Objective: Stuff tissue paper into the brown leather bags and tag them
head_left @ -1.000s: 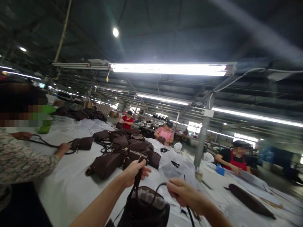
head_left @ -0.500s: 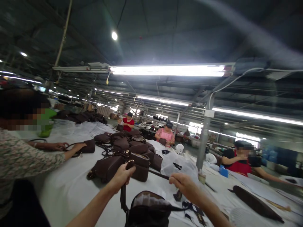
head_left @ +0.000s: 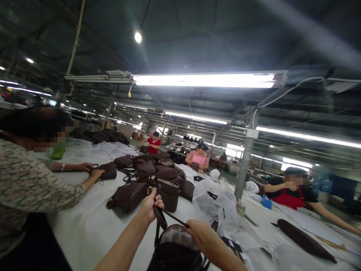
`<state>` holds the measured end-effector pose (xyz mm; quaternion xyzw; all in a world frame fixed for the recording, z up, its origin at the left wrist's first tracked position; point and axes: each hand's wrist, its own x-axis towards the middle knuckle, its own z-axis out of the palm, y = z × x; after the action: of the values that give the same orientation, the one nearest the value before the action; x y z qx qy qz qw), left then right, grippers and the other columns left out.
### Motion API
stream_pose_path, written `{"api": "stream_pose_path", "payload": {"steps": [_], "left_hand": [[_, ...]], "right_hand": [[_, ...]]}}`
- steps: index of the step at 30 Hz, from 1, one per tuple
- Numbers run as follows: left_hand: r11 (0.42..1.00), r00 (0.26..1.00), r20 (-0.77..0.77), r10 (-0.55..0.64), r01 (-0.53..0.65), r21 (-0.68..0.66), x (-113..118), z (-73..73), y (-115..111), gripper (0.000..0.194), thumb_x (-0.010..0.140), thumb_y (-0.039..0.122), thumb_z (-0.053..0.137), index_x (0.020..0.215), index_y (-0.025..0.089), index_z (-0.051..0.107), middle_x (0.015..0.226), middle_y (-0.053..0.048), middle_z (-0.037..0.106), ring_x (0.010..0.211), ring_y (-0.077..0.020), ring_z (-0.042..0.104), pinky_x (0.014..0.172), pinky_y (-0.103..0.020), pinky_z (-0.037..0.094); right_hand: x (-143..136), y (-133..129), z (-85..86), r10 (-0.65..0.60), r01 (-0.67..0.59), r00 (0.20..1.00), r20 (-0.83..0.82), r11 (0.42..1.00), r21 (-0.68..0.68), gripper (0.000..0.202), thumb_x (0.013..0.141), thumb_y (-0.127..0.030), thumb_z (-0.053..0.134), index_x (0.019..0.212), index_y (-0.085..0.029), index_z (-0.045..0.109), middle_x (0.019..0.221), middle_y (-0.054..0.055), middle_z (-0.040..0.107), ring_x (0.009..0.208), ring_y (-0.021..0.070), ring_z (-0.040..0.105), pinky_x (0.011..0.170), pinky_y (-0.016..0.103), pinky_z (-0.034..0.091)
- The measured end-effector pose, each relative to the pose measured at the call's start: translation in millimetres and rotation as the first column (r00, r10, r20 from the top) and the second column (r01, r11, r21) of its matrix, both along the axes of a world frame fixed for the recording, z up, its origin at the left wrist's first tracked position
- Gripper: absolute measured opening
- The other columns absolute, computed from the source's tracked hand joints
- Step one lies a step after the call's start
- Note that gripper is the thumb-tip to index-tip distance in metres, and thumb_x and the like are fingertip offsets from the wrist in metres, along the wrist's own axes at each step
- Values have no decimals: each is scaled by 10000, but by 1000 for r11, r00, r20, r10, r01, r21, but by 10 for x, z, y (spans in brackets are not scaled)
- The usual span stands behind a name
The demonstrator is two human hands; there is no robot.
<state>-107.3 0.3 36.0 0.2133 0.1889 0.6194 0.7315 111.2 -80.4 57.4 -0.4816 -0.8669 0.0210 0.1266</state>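
My left hand [head_left: 150, 207] is closed around a dark brown bag strap, near a gold-coloured buckle [head_left: 149, 190]. The strap [head_left: 173, 217] runs slanting down to my right hand [head_left: 200, 230], whose fingers pinch it. Just below my hands stands a dark handbag [head_left: 176, 256], its top open and whitish stuffing [head_left: 179, 238] showing inside. Part of the strap hangs from my left hand to the bag's left side. Behind my left hand lies a heap of brown handbags [head_left: 166, 175] with straps and gold fittings.
At left a co-worker in a floral top [head_left: 31, 180] handles another brown bag [head_left: 108, 171]. Clear plastic bags [head_left: 210, 199] and black pieces lie right of the heap. A brown flat piece [head_left: 304, 239] and a metal post [head_left: 244, 165] are at right. Other workers sit beyond.
My right hand has moved left and down, closer to my left hand, still holding the strap. My left hand has shifted slightly right. The co-worker at left leans further in.
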Motion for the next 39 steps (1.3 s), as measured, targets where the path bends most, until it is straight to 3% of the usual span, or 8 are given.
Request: {"api": "stream_pose_path", "payload": {"steps": [4,8,14,18,23,30,36,39], "left_hand": [[993,992,-68,106,-102,55,-236,57,9,388,887,373,604,681,206,320,489,130,302,315,1,238,342,-119,230],[984,970,-238,54,-11,181,58,170,-178,367,680,214,810,761,181,454,536,103,446,333,-3,292,334,-140,204],[876,675,-737,13,348,334,511,333,-431,391,524,41,731,830,175,530,587,91,490,452,-50,396,393,-166,242],[869,508,-860,48,403,286,359,360,-394,163,608,161,692,701,162,557,508,85,401,438,-64,323,386,-195,197],[882,429,-903,10,421,209,57,324,-280,165,598,154,690,731,170,593,519,62,466,445,-94,379,386,-197,210],[867,488,-868,96,388,314,212,253,-142,458,508,-36,617,899,199,568,555,81,473,508,-118,418,439,-202,218],[858,596,-799,80,367,359,327,250,-107,722,493,-102,563,1153,185,504,610,80,490,555,-140,431,489,-221,216],[848,621,-778,93,359,389,338,302,-149,684,488,-106,584,1112,165,519,673,59,522,614,-152,465,516,-219,252]], "right_hand": [[381,42,88,-43,43,998,-39,999,-4,266,933,-237,334,797,-205,561,795,42,658,748,175,596,667,272,396],[262,113,362,-64,56,993,97,995,89,257,926,-221,383,799,-195,606,788,52,667,749,178,605,654,266,371],[-233,198,676,2,-27,984,179,990,136,223,892,-244,488,792,-197,682,782,62,702,697,183,629,578,253,325],[-96,253,728,74,-75,997,20,996,54,213,863,-212,511,734,-174,676,681,29,660,623,136,580,571,228,343],[327,363,717,69,-75,992,-103,995,-58,226,850,-158,457,836,-161,683,626,4,609,578,122,555,592,223,405],[148,324,692,45,-66,976,-215,994,-92,587,857,-377,556,1390,-169,422,1020,75,672,804,183,623,759,303,470],[-55,399,628,123,-118,991,-44,987,106,665,804,-442,675,1371,-184,441,1320,158,501,1007,242,597,841,342,453],[-59,420,673,176,-179,984,29,972,155,634,774,-385,729,1321,-191,472,1257,120,548,1009,225,597,812,300,448]]}}
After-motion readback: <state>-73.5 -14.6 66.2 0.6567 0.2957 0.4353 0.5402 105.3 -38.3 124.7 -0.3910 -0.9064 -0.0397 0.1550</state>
